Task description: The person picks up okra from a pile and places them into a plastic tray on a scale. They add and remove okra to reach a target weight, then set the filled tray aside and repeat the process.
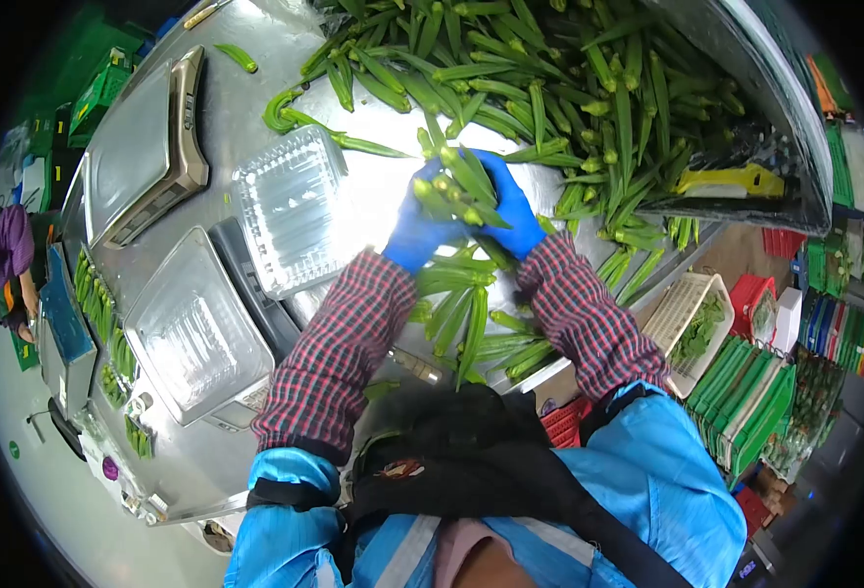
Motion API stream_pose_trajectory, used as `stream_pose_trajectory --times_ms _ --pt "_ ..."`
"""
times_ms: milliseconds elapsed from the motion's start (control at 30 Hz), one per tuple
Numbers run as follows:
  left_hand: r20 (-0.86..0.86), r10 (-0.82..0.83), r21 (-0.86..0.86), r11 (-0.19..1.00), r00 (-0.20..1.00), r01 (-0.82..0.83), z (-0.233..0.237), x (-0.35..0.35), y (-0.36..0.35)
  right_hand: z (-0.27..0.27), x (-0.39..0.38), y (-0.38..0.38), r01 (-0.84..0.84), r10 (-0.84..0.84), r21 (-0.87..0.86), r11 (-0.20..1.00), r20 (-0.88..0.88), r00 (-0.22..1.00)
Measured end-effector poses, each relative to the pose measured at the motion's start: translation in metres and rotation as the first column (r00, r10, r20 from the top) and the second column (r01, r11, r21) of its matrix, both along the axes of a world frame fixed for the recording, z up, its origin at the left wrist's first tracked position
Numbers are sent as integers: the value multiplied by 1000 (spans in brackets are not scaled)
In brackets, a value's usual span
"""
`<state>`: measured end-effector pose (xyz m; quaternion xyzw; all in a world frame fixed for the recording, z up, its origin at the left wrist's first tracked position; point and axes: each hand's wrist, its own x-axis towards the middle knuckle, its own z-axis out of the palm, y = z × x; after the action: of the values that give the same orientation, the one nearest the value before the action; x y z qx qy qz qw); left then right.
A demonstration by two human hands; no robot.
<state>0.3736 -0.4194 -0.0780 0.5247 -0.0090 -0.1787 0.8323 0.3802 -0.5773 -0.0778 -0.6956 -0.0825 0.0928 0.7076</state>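
Big stainless steel table (pixel 255 88) fills most of the view, shiny and a bit glary from the overhead light. 2 scales sit on its left side: a bare scale (pixel 143 147) and a second scale (pixel 197 338) topped with a see-through plastic box, with a clear tray (pixel 290 211) lying just beside them. Off the right edge there's stacked green crates (pixel 745 402), a white basket (pixel 691 314) and a red crate (pixel 753 304). Pale grey floor (pixel 49 519) lower left, and a person in purple (pixel 0 250) at the far left.

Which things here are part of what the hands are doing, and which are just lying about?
In hand, likely: left hand, right hand, okra bunch, okra pile, clear tray beside them.
Lying about: scale, yellow object, white basket, green crates.
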Motion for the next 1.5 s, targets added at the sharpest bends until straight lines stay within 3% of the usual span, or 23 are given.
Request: stream_pose_trajectory --times_ms 67,133,167,200,233,300,333,400,533,667,733,833,933,1067,1100,1133,1200,1233,1300,1333,1400,1433,1500 --pt "239 11 113 993 971 -38 -8 -5 -2 -7 -3 1 17 -16 30 999 -28 999" --pt "112 79 -23 997 991 -76 -11 -6 -12 -4 0 6 88 -76 101 991 -114 991" --pt "-11 122 -150 981 993 -122 -10 1 -15 2 1 3 19 -18 -30 999 31 999" --pt "29 -22 -1 1000 999 22 12 11 -10 3 2 2 -8 9 -24 1000 44 999" --pt "-12 24 106 994 1000 -22 -2 5 -12 1 2 3 8 -7 -42 999 27 1000" --pt "-9 112 -208 972 994 -111 -10 2 -18 7 3 13 -30 30 -16 999 19 999" --pt "-51 107 -93 989 993 -111 27 -1 -11 0 7 13 -59 57 21 998 80 995" --pt "-64 275 -245 928 959 -282 56 -15 -3 35 14 23 -149 148 32 988 46 988" --pt "-109 398 -273 869 911 -413 133 -52 70 123 2 90 -245 245 -27 969 -6 970" --pt "-157 548 -370 739 821 -564 145 -103 161 180 -15 209 -538 563 -267 799 18 826" --pt "-112 627 -401 681 771 -612 144 -129 210 185 -24 272 -674 703 -287 680 -2 711" --pt "-114 772 -463 515 625 -721 130 -161 266 160 -32 360 -736 810 -390 553 41 586" --pt "-257 725 -511 459 639 -727 95 -188 308 132 -40 417 -789 886 -507 347 -99 454" --pt "-319 664 -448 523 676 -725 94 -229 326 90 -43 443 -716 933 -654 245 -42 357" --pt "-102 552 -266 786 828 -557 86 -249 341 94 -46 444 -713 928 -656 246 -53 369" --pt "-110 538 -274 792 836 -545 100 -262 345 102 -50 441 -681 922 -683 262 -33 387" --pt "-367 585 -152 729 723 -667 140 -277 358 113 -57 429 -636 897 -710 302 -14 442" --pt "-372 556 -155 752 743 -640 133 -281 367 116 -60 420 -635 838 -615 466 77 541" --pt "79 791 193 584 606 -788 111 -287 391 123 -75 394 -528 624 -418 739 132 770" --pt "67 780 187 603 623 -775 107 -283 401 117 -80 380 -390 474 -361 847 180 862" --pt "506 625 439 407 595 -801 99 -259 420 72 -82 359 -133 151 -110 985 172 973" --pt "544 525 502 422 655 -755 92 -247 427 65 -93 360 -35 36 -12 999 131 991" --pt "616 351 562 432 705 -706 78 -219 431 57 -104 373 -24 22 15 1000 75 997"
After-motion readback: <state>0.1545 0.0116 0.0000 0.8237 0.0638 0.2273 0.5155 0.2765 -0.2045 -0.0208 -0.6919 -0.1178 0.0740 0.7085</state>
